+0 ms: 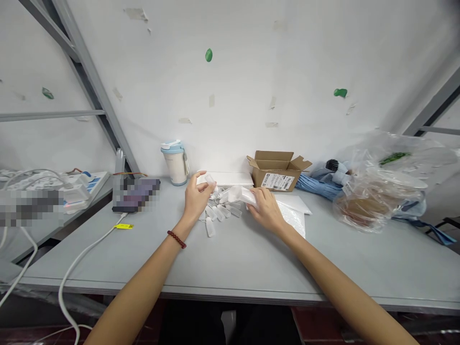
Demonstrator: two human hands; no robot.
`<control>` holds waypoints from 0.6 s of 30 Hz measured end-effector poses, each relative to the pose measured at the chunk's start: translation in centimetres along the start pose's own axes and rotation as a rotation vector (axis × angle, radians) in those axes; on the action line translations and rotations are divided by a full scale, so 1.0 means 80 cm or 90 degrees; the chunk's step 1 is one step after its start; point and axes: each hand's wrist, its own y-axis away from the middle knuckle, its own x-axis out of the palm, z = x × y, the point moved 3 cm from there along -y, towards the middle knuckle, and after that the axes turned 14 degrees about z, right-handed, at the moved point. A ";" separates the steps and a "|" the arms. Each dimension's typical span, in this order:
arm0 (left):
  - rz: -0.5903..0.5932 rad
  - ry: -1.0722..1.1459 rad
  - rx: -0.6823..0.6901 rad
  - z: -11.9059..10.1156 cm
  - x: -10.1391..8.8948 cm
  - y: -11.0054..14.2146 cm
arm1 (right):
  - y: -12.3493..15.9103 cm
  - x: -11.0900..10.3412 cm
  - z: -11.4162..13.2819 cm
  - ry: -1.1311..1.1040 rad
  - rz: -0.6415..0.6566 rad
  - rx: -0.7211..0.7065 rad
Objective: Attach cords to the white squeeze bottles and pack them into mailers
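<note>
Between the thumb and fingers of my left hand (196, 197) is a small translucent white tag (209, 179); this hand is closed in a pinch over the left side of a pile. The pile is made of several similar frosted tags (218, 212) lying loose on the grey table (230, 268). My right hand (266, 209) grips a clear plastic bag (247, 195) at the pile's right side, its fingers wrapped over the bag's end. What the bag holds, if anything, I cannot make out. Flat white plastic bags (293, 215) lie just right of my right hand.
Behind the pile sit a long white box (230, 178) and an open cardboard box (276, 175). A lidded cup (175, 163) stands back left, near a phone (136, 195) with a white cable (84, 254). To the right are blue cords (318, 187) and a plastic-wrapped bundle (381, 196).
</note>
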 end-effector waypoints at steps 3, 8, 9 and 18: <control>0.014 0.053 -0.012 -0.002 0.008 0.003 | 0.001 0.001 0.005 -0.008 0.003 -0.013; 0.041 0.129 -0.094 0.008 0.026 0.010 | 0.002 0.002 0.013 -0.016 -0.009 -0.039; 0.052 0.140 -0.105 0.010 0.029 0.011 | 0.002 0.001 0.013 -0.017 -0.014 -0.042; 0.186 -0.094 -0.056 0.019 0.045 0.016 | 0.004 0.004 0.015 -0.012 -0.012 -0.059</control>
